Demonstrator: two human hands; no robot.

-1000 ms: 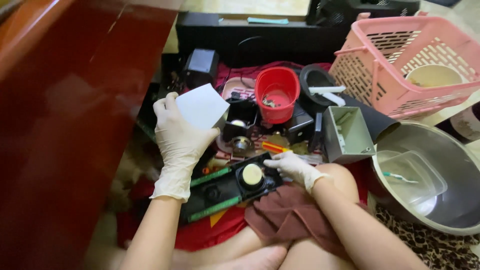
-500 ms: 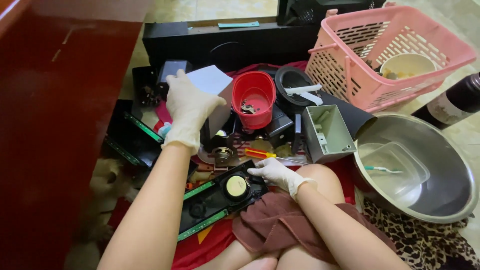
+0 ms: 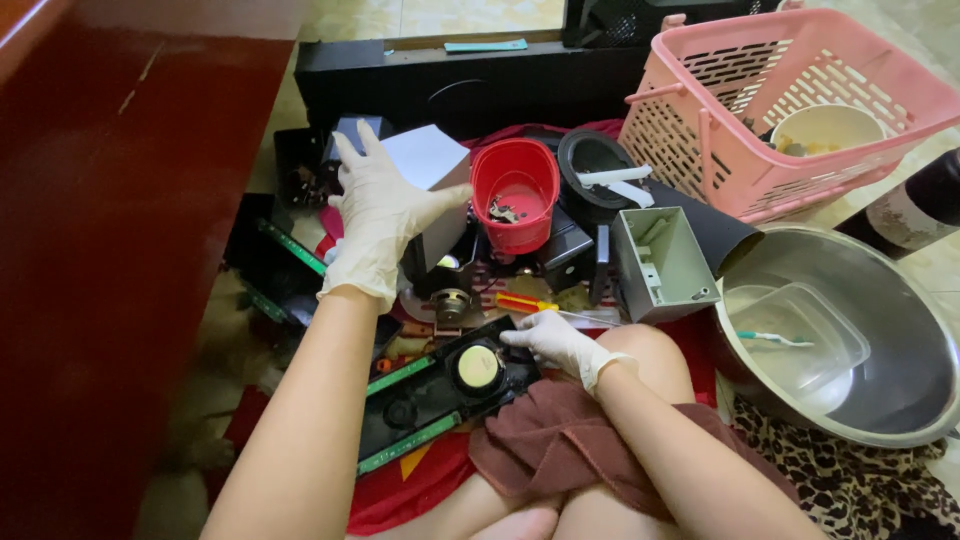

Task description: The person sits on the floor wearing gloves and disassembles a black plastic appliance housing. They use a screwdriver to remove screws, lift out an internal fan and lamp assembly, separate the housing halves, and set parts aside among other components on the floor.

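Note:
My left hand (image 3: 378,212), in a white glove, grips a grey box-shaped housing (image 3: 432,165) from above, left of a red plastic cup (image 3: 515,190) that holds small dark screws. My right hand (image 3: 552,340), also gloved, rests its fingers on the edge of a black speaker panel (image 3: 440,390) with a round yellowish centre and green circuit strips. That panel lies across my lap beside a dark red cloth (image 3: 560,445). An orange-handled tool (image 3: 525,302) lies just beyond my right hand.
A pink plastic basket (image 3: 800,110) with a bowl inside stands at the back right. A steel basin (image 3: 860,340) holding a clear tub sits at right. An open grey box (image 3: 660,262), a black ring part (image 3: 592,160), a long black case (image 3: 450,80) and a dark red cabinet (image 3: 110,250) surround the work.
My left hand has carried the grey housing away from me and lowered it beside the red cup. My right hand has stayed on the black panel.

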